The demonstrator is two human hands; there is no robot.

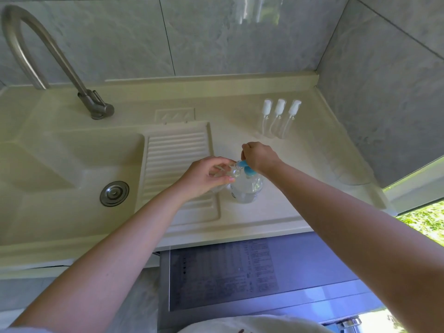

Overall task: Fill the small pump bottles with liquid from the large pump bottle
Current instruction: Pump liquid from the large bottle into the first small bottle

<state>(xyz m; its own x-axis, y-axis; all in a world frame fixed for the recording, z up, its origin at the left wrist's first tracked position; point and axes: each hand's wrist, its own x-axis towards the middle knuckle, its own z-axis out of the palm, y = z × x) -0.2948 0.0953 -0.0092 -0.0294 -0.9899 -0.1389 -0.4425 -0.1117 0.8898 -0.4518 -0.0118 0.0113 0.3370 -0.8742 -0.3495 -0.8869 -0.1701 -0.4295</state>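
The big bottle (246, 188) stands on the surface (276, 207), right of the sink (60, 164). Three small bottles (276, 118) stand behind it.

A home laundry or washroom corner: moulded sink (72, 159) with ribbed washboard (177, 162), tall faucet (48, 54), grey tiled walls (216, 34).

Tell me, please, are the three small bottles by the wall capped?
Capped: each of the three small bottles carries its white pump top.

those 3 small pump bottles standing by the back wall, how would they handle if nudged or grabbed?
The three small pump bottles look clear and empty, so probably very light. They stand tall and narrow with white pump heads on top, so a sideways nudge would likely tip them; packed close together, one could knock the next. The smooth clear walls may be a little slippery.
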